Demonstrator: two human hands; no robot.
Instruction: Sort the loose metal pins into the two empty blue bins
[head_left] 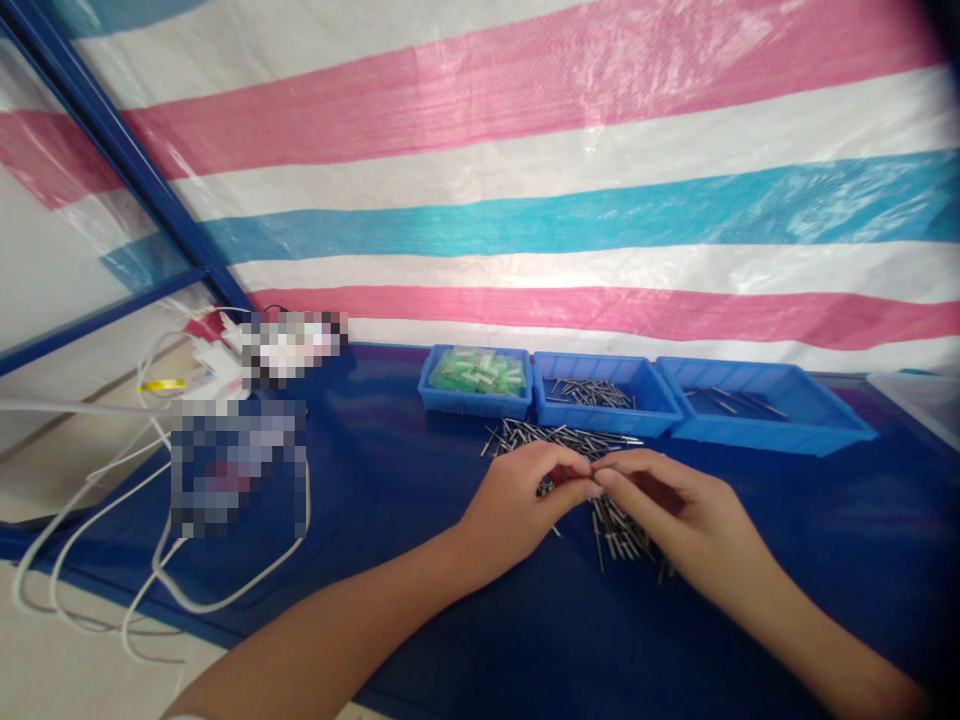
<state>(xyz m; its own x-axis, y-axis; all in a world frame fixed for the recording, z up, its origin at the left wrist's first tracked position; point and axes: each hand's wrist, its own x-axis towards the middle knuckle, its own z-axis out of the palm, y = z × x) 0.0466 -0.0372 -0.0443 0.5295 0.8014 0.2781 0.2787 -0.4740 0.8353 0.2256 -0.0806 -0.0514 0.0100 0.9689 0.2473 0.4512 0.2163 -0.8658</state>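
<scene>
My left hand [529,495] and my right hand [679,500] meet fingertip to fingertip above a heap of thin metal rods [619,535] on the blue tabletop. Both hands are pinched, thumb against forefinger. Whatever lies between the fingertips is too small and too covered to make out. Part of the heap shows behind the hands and part below them. Past the heap, a blue bin [607,418] holds many similar rods. The bin at its right [772,432] has only a few longer rods in it.
A smaller blue bin [476,403] at the left holds green-and-white packets [480,372]. White cables [217,605] loop over the table's left side, near two blurred-out items. A striped plastic sheet [525,230] hangs behind, beside a blue metal frame [142,170]. A clear container [919,405] stands far right.
</scene>
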